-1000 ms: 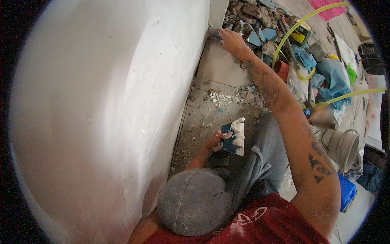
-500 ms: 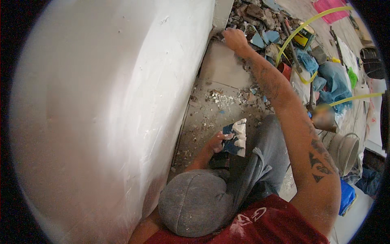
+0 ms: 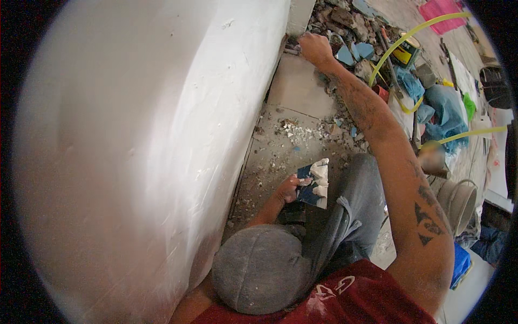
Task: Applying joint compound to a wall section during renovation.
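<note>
The left hand [image 3: 287, 190] grips the blue blade [image 3: 307, 196], six o'clock from the right hand [image 3: 315, 48], whose fingers' hold I can't tell.

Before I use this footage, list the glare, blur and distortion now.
Head view: broad glare streaks the glossy white wall; head view: its base line bows slightly, fitting fisheye distortion, and black corners frame everything; head view: a roundish blurred patch hides detail above the pale grey bucket; head view: the dark-blue flat blade smeared with white paste reads fairly clear.
</note>
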The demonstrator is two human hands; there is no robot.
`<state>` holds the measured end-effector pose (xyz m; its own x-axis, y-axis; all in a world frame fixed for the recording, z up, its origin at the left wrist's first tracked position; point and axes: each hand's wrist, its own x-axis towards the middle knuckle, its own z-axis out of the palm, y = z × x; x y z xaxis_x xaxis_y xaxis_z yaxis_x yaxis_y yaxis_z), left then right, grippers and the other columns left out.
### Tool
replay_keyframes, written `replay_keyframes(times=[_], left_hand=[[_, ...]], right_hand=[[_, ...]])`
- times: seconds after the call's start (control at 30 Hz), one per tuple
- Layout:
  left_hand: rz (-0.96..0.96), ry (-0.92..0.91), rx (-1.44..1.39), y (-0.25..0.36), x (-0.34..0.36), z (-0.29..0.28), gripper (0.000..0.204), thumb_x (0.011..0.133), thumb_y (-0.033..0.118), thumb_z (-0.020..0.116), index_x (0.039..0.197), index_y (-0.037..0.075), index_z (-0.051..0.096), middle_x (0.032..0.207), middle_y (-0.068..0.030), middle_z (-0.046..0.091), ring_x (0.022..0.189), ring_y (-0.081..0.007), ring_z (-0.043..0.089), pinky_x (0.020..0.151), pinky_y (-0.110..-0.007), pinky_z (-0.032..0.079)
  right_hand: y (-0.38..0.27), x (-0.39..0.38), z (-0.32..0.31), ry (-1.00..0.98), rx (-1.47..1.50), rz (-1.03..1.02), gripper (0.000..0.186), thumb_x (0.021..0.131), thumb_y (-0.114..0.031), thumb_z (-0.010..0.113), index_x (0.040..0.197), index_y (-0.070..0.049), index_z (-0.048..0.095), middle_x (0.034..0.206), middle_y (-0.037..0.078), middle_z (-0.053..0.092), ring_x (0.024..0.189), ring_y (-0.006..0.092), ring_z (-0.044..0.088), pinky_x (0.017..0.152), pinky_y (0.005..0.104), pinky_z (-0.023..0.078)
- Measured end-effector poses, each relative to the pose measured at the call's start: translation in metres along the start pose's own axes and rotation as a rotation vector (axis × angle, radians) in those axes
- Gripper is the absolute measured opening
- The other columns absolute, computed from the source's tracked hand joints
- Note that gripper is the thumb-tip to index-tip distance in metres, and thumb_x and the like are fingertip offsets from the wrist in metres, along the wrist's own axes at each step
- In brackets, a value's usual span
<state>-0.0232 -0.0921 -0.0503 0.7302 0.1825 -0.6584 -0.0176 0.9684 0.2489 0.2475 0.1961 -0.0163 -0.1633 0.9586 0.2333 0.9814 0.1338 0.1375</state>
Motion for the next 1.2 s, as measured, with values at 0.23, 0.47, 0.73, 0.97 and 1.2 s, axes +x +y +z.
replay_keyframes(times=[0.23, 0.47, 0.73, 0.97, 1.2], left_hand=[[-0.020, -0.117, -0.115, -0.018, 0.018, -0.026, 0.029, 0.080, 0.010, 0.062, 0.106, -0.002, 0.055, 0.094, -0.0102, 0.064, 0.077, -0.0217, 0.064, 0.069, -0.035, 0.054], [-0.010, -0.168, -0.153, -0.027, 0.027, -0.027, 0.031, 0.079, 0.013, 0.063, 0.106, -0.001, 0.055, 0.093, -0.0088, 0.064, 0.079, -0.0212, 0.064, 0.071, -0.034, 0.053], [0.002, -0.167, -0.122, -0.024, 0.023, -0.025, 0.033, 0.080, 0.015, 0.063, 0.108, 0.000, 0.054, 0.096, -0.0093, 0.063, 0.080, -0.0200, 0.063, 0.071, -0.034, 0.053], [-0.003, -0.174, -0.142, -0.020, 0.019, -0.024, 0.030, 0.079, 0.014, 0.063, 0.105, -0.001, 0.055, 0.093, -0.0091, 0.063, 0.075, -0.0207, 0.064, 0.068, -0.034, 0.054], [-0.045, -0.175, -0.193, -0.020, 0.018, -0.022, 0.029, 0.079, 0.013, 0.063, 0.104, 0.000, 0.056, 0.093, -0.0108, 0.063, 0.077, -0.0226, 0.065, 0.067, -0.035, 0.055]], right_hand=[[0.003, -0.005, 0.006, 0.157, -0.098, -0.064, 0.008, 0.074, -0.013, 0.055, 0.077, -0.009, 0.061, 0.081, 0.010, 0.061, 0.074, 0.0252, 0.064, 0.058, 0.0368, 0.052], [0.000, 0.004, -0.010, 0.200, -0.093, -0.081, 0.009, 0.073, -0.013, 0.056, 0.079, -0.011, 0.061, 0.081, 0.008, 0.060, 0.073, 0.0241, 0.064, 0.057, 0.0348, 0.052], [0.004, 0.005, -0.019, 0.233, -0.121, -0.111, 0.015, 0.072, -0.015, 0.057, 0.085, -0.013, 0.062, 0.083, 0.005, 0.059, 0.075, 0.0227, 0.062, 0.058, 0.0347, 0.052], [0.007, 0.007, -0.018, 0.230, -0.121, -0.094, 0.016, 0.070, -0.017, 0.058, 0.086, -0.014, 0.062, 0.084, 0.004, 0.058, 0.077, 0.0219, 0.062, 0.058, 0.0350, 0.052], [0.006, 0.008, -0.029, 0.288, -0.110, -0.128, 0.017, 0.068, -0.016, 0.060, 0.084, -0.014, 0.061, 0.088, 0.003, 0.056, 0.076, 0.0203, 0.061, 0.056, 0.0335, 0.051]])
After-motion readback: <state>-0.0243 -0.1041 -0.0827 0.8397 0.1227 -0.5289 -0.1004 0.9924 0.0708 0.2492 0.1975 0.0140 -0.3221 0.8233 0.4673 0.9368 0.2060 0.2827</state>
